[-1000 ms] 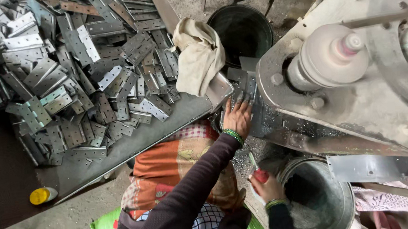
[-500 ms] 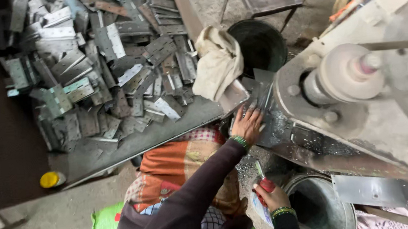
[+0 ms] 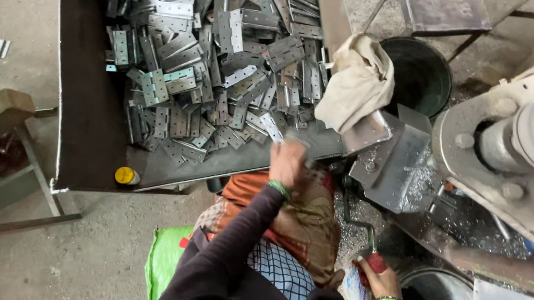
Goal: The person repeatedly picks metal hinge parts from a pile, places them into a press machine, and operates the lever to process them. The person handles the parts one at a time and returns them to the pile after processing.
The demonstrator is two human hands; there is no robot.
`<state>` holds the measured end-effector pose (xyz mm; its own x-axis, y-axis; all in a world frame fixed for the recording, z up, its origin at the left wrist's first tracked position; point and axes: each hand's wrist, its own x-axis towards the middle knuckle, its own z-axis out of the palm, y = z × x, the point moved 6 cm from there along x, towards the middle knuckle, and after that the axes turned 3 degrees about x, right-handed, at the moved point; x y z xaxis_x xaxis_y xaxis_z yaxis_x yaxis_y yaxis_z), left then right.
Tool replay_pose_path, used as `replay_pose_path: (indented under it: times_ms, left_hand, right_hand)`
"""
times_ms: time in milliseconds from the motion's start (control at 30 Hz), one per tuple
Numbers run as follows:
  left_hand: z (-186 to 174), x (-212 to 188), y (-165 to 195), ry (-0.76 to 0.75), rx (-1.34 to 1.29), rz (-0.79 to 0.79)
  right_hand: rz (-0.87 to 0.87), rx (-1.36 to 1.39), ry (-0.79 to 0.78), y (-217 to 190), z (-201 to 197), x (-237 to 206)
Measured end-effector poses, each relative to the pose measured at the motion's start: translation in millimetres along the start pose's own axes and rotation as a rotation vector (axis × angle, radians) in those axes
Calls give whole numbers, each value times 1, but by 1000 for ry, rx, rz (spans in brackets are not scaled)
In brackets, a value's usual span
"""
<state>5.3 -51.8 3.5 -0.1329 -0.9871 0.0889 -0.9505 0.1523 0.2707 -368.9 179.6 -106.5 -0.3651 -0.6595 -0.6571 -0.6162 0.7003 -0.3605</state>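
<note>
1. My left hand [image 3: 288,161] reaches to the near edge of the pile of metal hinge plates [image 3: 224,71] on the dark steel tray [image 3: 89,118]. The fingers are curled down over one plate [image 3: 273,128] at the front of the heap. I see only the back of the hand, so I cannot tell if they already grip it or only touch it.

2. My right hand [image 3: 379,277] is low by my knee, and its fingers are closed around a red handle [image 3: 375,263].

3. I judge that the plates are stiff, thin and flat, each one light, but the heap together is heavy. They look smooth and a little slippery, with sharp edges and small holes. They are not fragile. I think it is best to take one by its two long edges, because flat ones are hard to lift from the tray.

4. The plates lie crossed over each other, so pulling one may drag its neighbours.

5. The tray has a raised rim and a bare dark part on its left. A small yellow cap [image 3: 124,175] sits at its near edge, and a beige cloth [image 3: 356,81] hangs over its right corner.

6. To the right are a black bucket [image 3: 421,73] and a grey machine [image 3: 518,164], with metal shavings [image 3: 420,186] under it. The floor is rough concrete [image 3: 69,270].
</note>
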Motion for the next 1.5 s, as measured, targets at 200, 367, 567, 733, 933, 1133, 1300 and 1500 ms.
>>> replay_pose_path:
  times_ms: [200, 367, 567, 733, 933, 1133, 1300, 1500]
  left_hand:
    - [-50, 51, -71, 289, 31, -348]
    - [-45, 49, -74, 158, -136, -492]
    - [-63, -5, -11, 229, -560, -278]
    - [-89, -30, 66, 282, -753, 40]
    - [-32, -36, 182, 234, -450, 603]
    - [28, -38, 204, -2, -322, 548]
    - [31, -26, 195, -162, -4, 385]
    - [42, 11, 222, -377, -62, 296]
  right_hand:
    - [-117, 31, 11, -7, 0, -1]
    - [-119, 102, 9, -15, -1, -12]
    - [-94, 192, -30, -20, -3, -19]
    - [-109, 242, -93, -26, -2, -30]
    - [131, 194, -16, 4, 2, -20]
    - [-138, 550, -150, 7, 22, -5]
    - [-156, 287, -119, -26, -12, -25]
    - [25, -188, 131, -50, -73, -50]
